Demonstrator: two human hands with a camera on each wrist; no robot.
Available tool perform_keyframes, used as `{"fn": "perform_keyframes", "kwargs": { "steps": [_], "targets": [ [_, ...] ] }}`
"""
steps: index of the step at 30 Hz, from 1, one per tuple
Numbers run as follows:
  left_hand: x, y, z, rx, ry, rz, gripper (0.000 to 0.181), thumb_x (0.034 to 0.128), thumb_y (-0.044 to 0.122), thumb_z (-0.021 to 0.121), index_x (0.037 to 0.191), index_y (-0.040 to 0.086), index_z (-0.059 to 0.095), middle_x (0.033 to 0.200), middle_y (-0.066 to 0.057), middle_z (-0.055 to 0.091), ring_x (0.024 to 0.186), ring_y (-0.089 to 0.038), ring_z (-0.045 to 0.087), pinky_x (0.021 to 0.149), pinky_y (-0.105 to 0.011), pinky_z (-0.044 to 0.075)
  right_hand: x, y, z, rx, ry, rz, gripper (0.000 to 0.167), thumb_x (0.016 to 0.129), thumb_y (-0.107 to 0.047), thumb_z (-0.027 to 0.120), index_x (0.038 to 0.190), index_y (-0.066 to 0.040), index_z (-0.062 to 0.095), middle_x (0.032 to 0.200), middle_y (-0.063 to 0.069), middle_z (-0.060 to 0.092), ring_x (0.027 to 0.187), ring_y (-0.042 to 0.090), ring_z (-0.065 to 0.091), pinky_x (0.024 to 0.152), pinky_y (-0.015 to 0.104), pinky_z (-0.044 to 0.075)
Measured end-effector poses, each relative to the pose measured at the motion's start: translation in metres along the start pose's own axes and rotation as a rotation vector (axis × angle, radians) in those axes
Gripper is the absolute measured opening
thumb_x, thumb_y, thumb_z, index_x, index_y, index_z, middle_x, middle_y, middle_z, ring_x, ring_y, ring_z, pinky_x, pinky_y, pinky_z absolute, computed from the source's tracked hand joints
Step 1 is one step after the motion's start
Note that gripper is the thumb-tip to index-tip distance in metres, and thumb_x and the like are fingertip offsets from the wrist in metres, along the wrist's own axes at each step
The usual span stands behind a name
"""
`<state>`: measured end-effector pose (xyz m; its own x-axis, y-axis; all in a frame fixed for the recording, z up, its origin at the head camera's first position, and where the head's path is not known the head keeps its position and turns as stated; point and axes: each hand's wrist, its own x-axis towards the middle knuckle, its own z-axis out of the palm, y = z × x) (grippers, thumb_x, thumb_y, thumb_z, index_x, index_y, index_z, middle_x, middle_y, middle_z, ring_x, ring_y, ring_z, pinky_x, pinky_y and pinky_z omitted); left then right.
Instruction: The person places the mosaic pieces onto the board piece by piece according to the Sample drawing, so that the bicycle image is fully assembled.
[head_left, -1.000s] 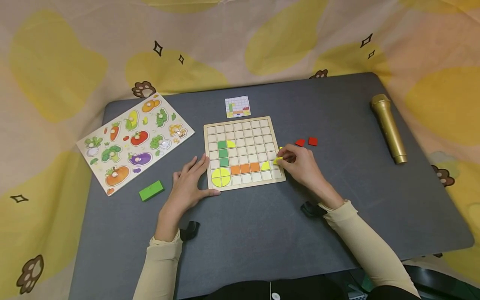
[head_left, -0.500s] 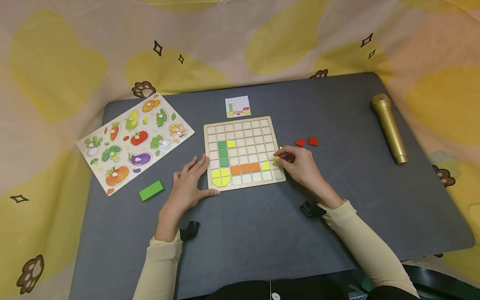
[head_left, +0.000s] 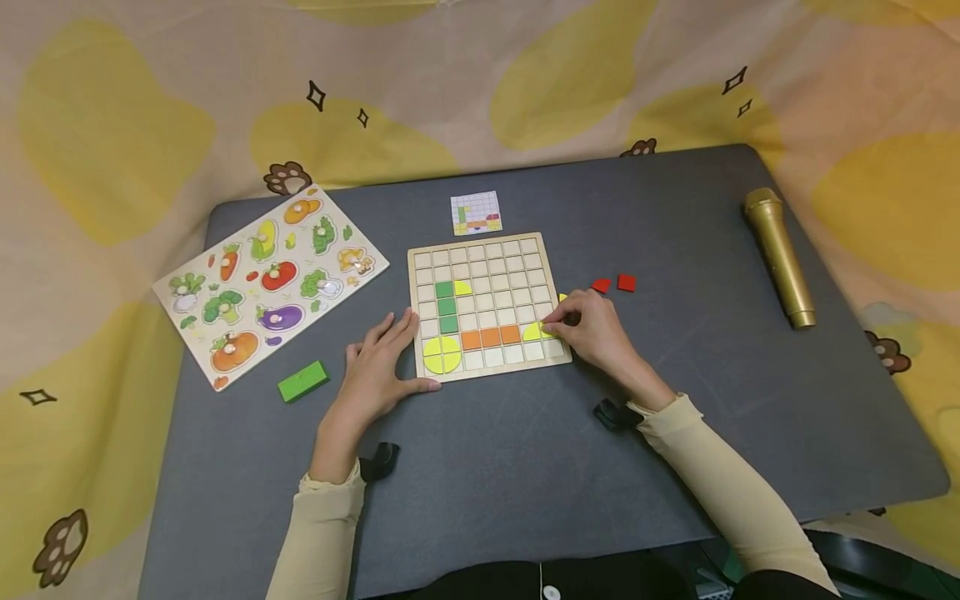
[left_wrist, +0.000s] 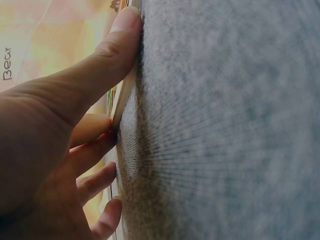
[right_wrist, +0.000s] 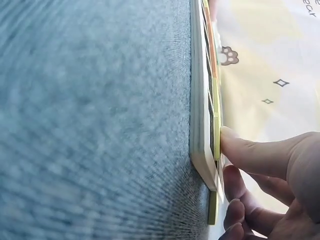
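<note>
A wooden grid board (head_left: 495, 372) lies on the grey table. It carries green squares (head_left: 447, 306), a row of orange squares (head_left: 490, 337) and yellow quarter-circles, some forming a full circle (head_left: 442, 355). My left hand (head_left: 371, 371) steadies its near left corner, fingers along the left side and thumb on the near edge; the left wrist view shows the thumb (left_wrist: 112, 50) there. My right hand (head_left: 596, 333) pinches a yellow quarter-circle piece (head_left: 547, 331) on the board's right side, beside another yellow quarter-circle (head_left: 531, 332). The right wrist view shows that piece (right_wrist: 217, 140) lying flat under the thumb.
A pattern card (head_left: 476, 213) lies behind the board. Another yellow piece (head_left: 563, 297) is partly hidden by my right hand. Two red pieces (head_left: 626, 283) lie farther right, then a gold microphone (head_left: 780, 258). Left are a vegetable puzzle board (head_left: 247, 321) and a green block (head_left: 303, 382).
My right hand has moved slightly left, bringing the yellow piece from the board's right edge to beside the other yellow quarter-circle. My left hand has stayed still.
</note>
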<state>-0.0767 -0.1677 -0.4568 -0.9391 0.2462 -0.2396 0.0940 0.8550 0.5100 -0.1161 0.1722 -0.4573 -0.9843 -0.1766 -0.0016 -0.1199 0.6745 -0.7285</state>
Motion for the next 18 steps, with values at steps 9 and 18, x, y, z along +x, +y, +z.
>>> {"fn": "perform_keyframes", "kwargs": {
  "steps": [9,18],
  "targets": [
    [0.0,0.0,0.001,-0.009,0.009,0.005,0.117,0.0783,0.043,0.094,0.169,0.017,0.026,0.178,-0.003,0.022,0.166,-0.034,0.015,0.107,-0.06,0.022,0.006,0.003,-0.011,-0.034,0.03,0.043,0.016,0.091,-0.011,0.085,0.104,-0.004,0.082,0.102,0.015,0.072,0.09,0.029,0.057,0.082,0.039,0.042],
    [-0.001,0.0,0.001,-0.017,0.015,0.003,0.118,0.0774,0.042,0.095,0.169,0.017,0.026,0.178,-0.003,0.023,0.165,-0.034,0.015,0.106,-0.059,0.022,0.011,0.011,-0.017,-0.103,0.041,0.112,0.026,0.094,-0.011,0.082,0.117,0.001,0.078,0.107,0.02,0.067,0.097,0.034,0.055,0.083,0.042,0.041]
  ]
}}
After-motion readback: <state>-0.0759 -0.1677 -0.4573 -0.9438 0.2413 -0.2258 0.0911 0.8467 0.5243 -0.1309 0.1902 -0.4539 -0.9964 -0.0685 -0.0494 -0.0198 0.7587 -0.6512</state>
